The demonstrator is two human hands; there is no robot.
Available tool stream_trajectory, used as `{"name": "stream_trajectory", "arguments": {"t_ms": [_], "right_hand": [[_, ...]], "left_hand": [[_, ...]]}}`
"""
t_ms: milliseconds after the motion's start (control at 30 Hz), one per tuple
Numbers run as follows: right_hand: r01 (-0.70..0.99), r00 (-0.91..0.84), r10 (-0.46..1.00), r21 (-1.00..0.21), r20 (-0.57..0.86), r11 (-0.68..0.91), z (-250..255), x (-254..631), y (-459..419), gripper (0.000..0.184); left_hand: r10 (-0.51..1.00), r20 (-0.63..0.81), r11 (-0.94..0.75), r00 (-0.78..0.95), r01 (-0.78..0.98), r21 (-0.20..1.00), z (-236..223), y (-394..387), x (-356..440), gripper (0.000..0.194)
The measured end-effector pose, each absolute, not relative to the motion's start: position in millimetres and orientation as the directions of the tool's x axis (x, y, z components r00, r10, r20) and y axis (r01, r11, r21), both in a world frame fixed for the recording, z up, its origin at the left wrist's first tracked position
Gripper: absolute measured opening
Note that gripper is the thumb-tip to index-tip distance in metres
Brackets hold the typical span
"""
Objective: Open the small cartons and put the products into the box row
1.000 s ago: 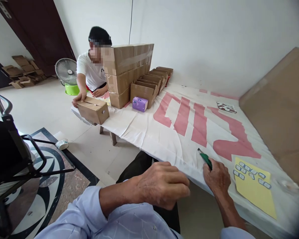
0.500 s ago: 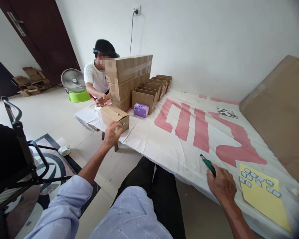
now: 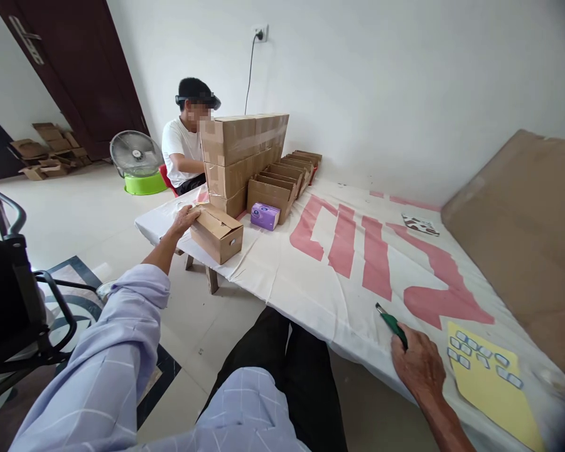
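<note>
At the table's left end, my left hand (image 3: 182,220) has its fingers over the far left end of a closed cardboard box (image 3: 214,232); part of the grip is hidden. The box lies on the cloth near the front edge. My right hand (image 3: 419,361) is wrapped round a green-handled utility knife (image 3: 392,325), its tip pointing away over the cloth. To the right of that hand lies a yellow sheet (image 3: 492,398) bearing several small blue-edged stickers. A purple tissue pack (image 3: 264,216) sits just beyond the box.
Stacked sealed cartons (image 3: 242,144) and a row of open boxes (image 3: 275,193) stand behind. A co-worker (image 3: 181,147) sits past the stack. A big cardboard sheet (image 3: 518,232) leans at right. A fan (image 3: 135,154) and a black-framed chair (image 3: 9,289) stand left.
My left hand has moved from the box's near end to its far left end. The co-worker's hands have drawn back behind the cartons. My right hand keeps the knife in nearly the same spot.
</note>
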State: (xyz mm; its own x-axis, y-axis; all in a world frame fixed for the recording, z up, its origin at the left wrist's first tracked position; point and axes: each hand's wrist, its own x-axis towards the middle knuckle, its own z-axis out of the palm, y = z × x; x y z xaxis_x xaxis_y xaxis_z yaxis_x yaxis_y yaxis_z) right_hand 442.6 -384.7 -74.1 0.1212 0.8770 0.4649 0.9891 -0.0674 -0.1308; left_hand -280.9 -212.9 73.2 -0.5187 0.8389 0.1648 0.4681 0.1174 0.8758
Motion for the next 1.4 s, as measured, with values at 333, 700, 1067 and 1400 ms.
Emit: {"name": "stream_trajectory", "arguments": {"t_ms": [333, 700, 1067, 1400], "right_hand": [[0.984, 0.151, 0.883, -0.155, 0.444, -0.090, -72, 452, -364, 0.053], [0.987, 0.145, 0.895, -0.131, 0.423, -0.098, -61, 442, -365, 0.044], [0.989, 0.136, 0.892, -0.107, 0.432, -0.099, -69, 454, -378, 0.044], [0.950, 0.173, 0.896, -0.310, 0.409, -0.042, -38, 408, -388, 0.044]], "left_hand": [[0.870, 0.214, 0.004, -0.445, 0.441, 0.898, 40, -273, -239, 0.069], [0.950, 0.247, -0.176, -0.194, 0.324, 0.930, 28, -336, -129, 0.063], [0.965, 0.261, -0.258, -0.017, 0.085, 0.962, 20, -309, -117, 0.059], [0.954, 0.296, -0.300, 0.048, 0.181, 0.937, 16, -335, -71, 0.061]]}}
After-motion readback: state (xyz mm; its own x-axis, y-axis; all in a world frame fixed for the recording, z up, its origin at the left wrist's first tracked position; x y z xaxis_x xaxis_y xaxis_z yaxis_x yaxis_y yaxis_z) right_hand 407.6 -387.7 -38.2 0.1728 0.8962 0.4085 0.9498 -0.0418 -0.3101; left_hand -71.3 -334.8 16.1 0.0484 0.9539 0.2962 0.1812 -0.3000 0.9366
